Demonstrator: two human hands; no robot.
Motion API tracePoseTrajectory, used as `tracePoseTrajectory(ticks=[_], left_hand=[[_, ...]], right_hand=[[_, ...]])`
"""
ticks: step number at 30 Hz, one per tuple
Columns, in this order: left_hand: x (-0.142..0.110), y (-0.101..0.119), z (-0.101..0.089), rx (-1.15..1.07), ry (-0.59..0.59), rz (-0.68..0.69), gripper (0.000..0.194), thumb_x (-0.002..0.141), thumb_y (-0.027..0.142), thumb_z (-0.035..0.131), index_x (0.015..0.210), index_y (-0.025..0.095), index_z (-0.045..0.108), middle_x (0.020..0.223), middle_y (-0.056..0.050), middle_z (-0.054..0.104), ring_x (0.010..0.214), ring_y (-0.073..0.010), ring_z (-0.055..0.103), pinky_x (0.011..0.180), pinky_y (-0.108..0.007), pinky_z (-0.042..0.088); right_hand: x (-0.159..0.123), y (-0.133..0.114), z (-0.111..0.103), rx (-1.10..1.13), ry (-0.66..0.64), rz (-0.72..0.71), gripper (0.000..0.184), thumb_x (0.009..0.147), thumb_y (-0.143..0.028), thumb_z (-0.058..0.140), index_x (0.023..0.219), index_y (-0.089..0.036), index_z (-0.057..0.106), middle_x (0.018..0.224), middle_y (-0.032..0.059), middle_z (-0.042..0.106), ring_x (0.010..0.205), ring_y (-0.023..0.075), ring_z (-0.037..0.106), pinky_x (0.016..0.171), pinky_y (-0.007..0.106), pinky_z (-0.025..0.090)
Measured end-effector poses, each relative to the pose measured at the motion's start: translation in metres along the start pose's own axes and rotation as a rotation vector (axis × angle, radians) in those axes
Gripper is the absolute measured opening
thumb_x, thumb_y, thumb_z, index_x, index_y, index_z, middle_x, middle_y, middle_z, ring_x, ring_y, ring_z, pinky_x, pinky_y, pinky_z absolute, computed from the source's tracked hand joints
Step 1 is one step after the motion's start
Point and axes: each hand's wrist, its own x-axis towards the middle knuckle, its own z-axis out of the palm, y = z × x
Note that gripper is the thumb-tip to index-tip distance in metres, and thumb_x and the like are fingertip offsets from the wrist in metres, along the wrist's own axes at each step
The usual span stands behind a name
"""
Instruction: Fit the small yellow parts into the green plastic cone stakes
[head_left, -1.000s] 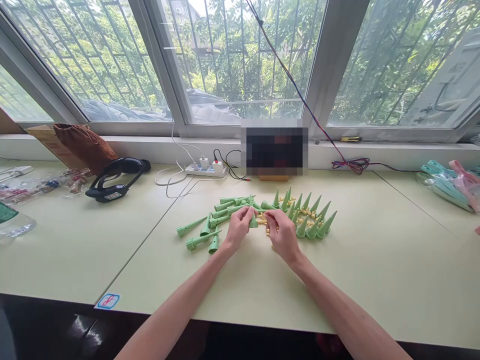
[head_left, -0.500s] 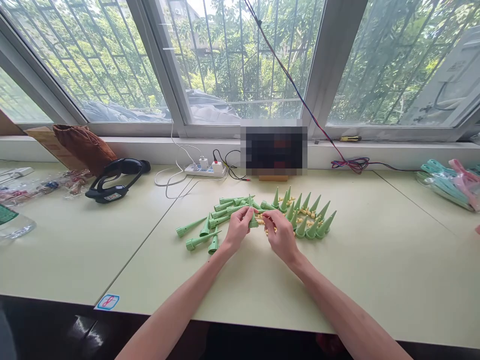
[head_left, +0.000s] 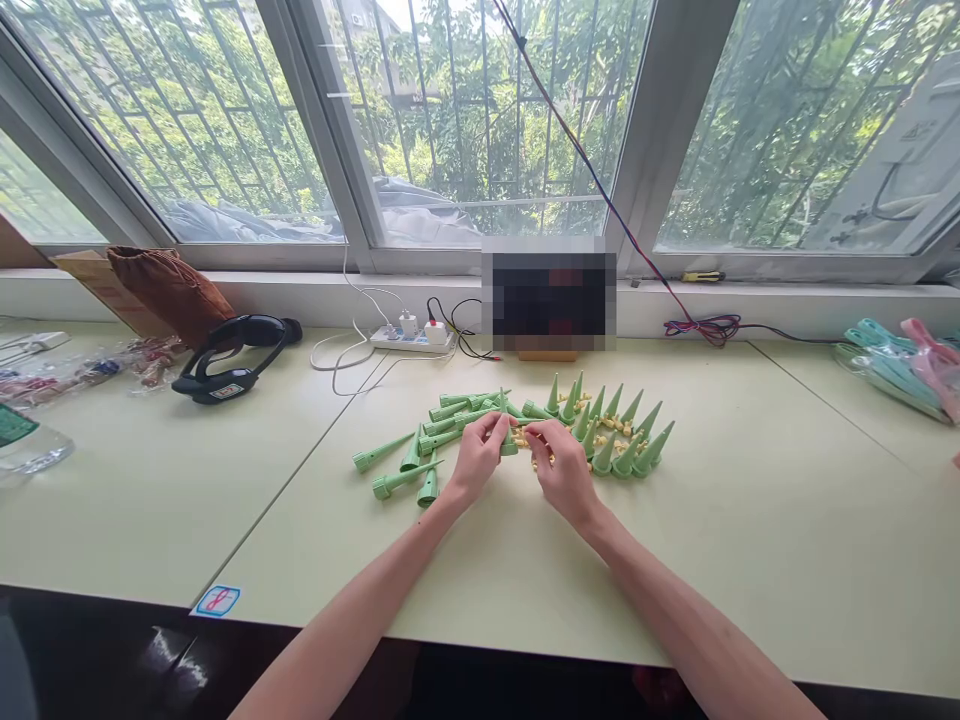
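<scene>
Across the middle of the frame, on the table [head_left: 720, 560], green cones [head_left: 627, 458] are spread, standing upright at right and mostly lying at left, with yellow bits [head_left: 616, 426] partly hidden among them. At center, one cone [head_left: 505, 436] is pinched upright by the left hand [head_left: 478, 460], partly covered; the right hand's [head_left: 564, 468] fingertips are pressed together, whatever is held being unclear. A pink mark is seen on the label [head_left: 218, 601], lower left.

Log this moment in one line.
left hand: holding green cone | right hand: pinched beside it, contents unclear | table: lying green cones left, standing cones right, yellow pieces
</scene>
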Motion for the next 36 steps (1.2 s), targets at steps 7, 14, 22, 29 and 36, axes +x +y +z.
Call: tracePoseTrajectory(ticks=[7, 14, 22, 29, 36], left_hand=[[-0.001, -0.002, 0.001, -0.004, 0.001, 0.015, 0.035, 0.085, 0.052, 0.057, 0.083, 0.018, 0.064, 0.06, 0.004, 0.04, 0.047, -0.0068, 0.031, 0.041, -0.02, 0.027], [-0.001, -0.002, 0.001, 0.057, 0.013, 0.03, 0.036, 0.087, 0.052, 0.055, 0.083, 0.017, 0.062, 0.062, 0.003, 0.043, 0.049, -0.0067, 0.034, 0.042, -0.019, 0.03], [-0.003, -0.007, 0.001, 0.093, 0.008, 0.09, 0.035, 0.089, 0.051, 0.053, 0.086, 0.016, 0.061, 0.065, 0.004, 0.038, 0.051, -0.0061, 0.031, 0.043, -0.019, 0.029], [-0.003, -0.009, 0.001, 0.105, -0.008, 0.106, 0.034, 0.09, 0.05, 0.052, 0.087, 0.017, 0.06, 0.064, 0.004, 0.036, 0.05, -0.0061, 0.032, 0.042, -0.019, 0.027], [-0.002, -0.008, 0.003, 0.112, 0.008, 0.102, 0.034, 0.09, 0.049, 0.052, 0.087, 0.017, 0.06, 0.063, 0.004, 0.035, 0.05, -0.0067, 0.033, 0.042, -0.02, 0.028]], right_hand=[[-0.001, 0.004, 0.002, 0.02, -0.012, 0.037, 0.021, 0.1, -0.025, 0.041, 0.095, -0.019, 0.06, 0.087, 0.0057, 0.062, 0.073, 0.0166, 0.058, 0.065, 0.028, 0.047], [-0.001, 0.007, 0.002, 0.026, -0.016, 0.04, 0.02, 0.099, -0.026, 0.043, 0.094, -0.019, 0.061, 0.086, 0.0055, 0.063, 0.071, 0.0164, 0.058, 0.065, 0.028, 0.047], [-0.003, 0.01, 0.003, 0.042, -0.019, 0.106, 0.023, 0.099, -0.032, 0.043, 0.09, -0.018, 0.059, 0.079, 0.0047, 0.062, 0.063, 0.016, 0.056, 0.06, 0.028, 0.044], [-0.001, 0.011, 0.003, -0.004, -0.017, 0.1, 0.027, 0.099, -0.034, 0.042, 0.082, -0.018, 0.056, 0.069, 0.0017, 0.058, 0.059, 0.0148, 0.051, 0.059, 0.027, 0.04], [-0.002, 0.01, 0.003, -0.021, -0.005, 0.099, 0.026, 0.1, -0.034, 0.042, 0.087, -0.019, 0.058, 0.072, 0.0011, 0.058, 0.061, 0.0146, 0.052, 0.06, 0.027, 0.042]])
